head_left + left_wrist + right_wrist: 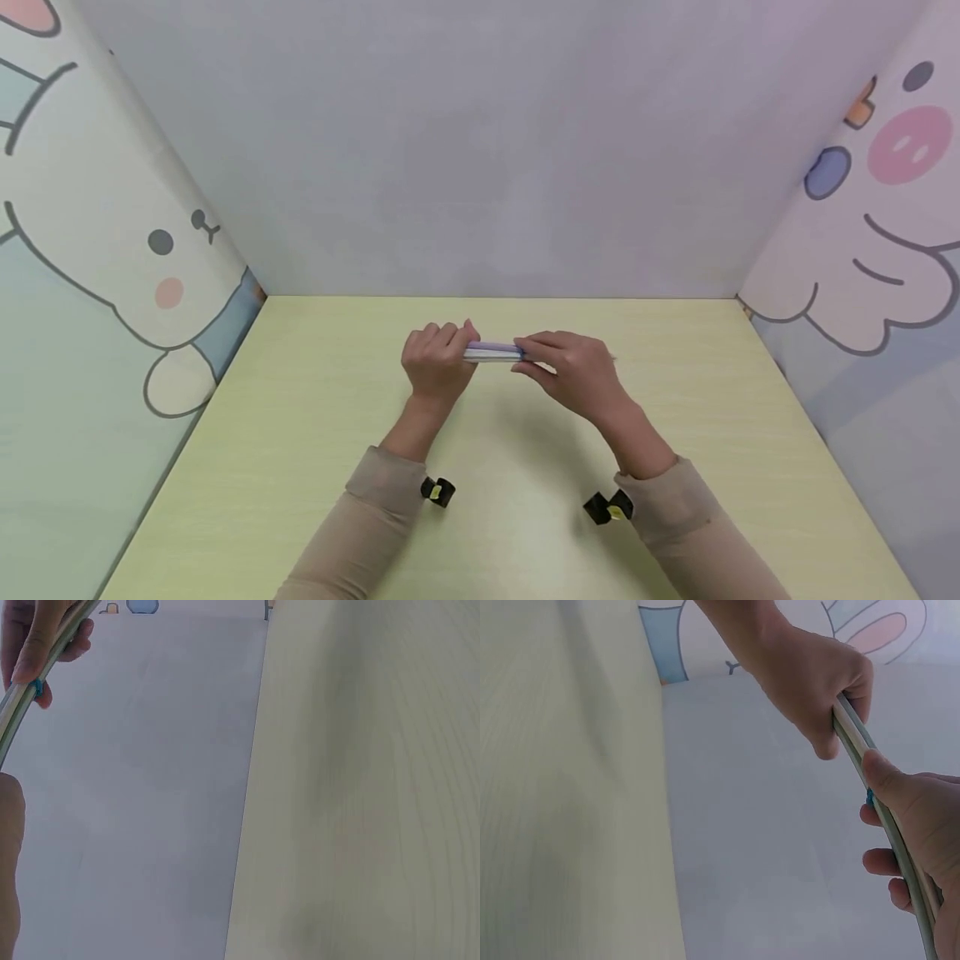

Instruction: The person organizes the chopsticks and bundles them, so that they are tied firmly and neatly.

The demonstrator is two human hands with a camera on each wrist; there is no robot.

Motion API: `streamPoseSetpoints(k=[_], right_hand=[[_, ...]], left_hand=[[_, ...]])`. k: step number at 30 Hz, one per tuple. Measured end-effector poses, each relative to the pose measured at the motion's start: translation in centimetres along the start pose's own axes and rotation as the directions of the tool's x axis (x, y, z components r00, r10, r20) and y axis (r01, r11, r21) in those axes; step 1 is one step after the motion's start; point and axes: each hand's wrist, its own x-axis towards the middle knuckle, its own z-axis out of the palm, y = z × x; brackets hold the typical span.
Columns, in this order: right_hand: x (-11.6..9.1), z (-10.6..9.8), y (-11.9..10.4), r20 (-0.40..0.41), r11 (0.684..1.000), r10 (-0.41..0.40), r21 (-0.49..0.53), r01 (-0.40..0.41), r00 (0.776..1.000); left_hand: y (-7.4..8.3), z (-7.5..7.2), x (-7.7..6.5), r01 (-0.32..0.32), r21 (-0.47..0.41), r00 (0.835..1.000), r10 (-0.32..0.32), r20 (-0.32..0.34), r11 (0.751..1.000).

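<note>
Between my two hands is a long, slim layered bundle, purplish on top and whitish below, held roughly level above the table. Its exact kind cannot be told. My left hand grips one end in a fist, hiding that end. Nearer the other end, my right hand pinches it, thumb on one side and fingers on the other. The right wrist view shows greenish outer edges and paler layers inside. A small blue band shows beside the right thumb, and the left wrist view also catches this band.
The pale yellow table lies below both hands, a grey wall behind it. Side panels with cartoon animals, a left panel and a right panel, flank it. Black wrist cameras, left camera and right camera, sit by the sleeves.
</note>
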Motion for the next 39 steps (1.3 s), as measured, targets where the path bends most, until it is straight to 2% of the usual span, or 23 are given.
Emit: streamPoseSetpoints(k=[6,13,23,39], right_hand=[[0.2,0.0,-0.5,0.041,1.000,0.022,0.002,-0.022,0.999],[-0.1,-0.1,-0.2,0.020,1.000,-0.004,0.030,0.004,1.000],[0.0,0.5,-0.2,-0.031,0.999,-0.024,-0.027,0.023,0.999],[0.1,1.0,-0.5,0.019,0.996,-0.019,-0.083,0.021,1.000]], left_hand=[[-0.2,-0.1,-0.1,-0.005,-0.001,1.000,0.005,0.005,1.000],[-0.4,-0.4,-0.2,0.013,-0.011,1.000,-0.013,0.026,1.000],[-0.4,-0.2,-0.5,0.012,-0.014,1.000,-0.012,0.015,1.000],[-0.3,-0.1,-0.8,0.013,-0.016,1.000,-0.012,0.022,1.000]])
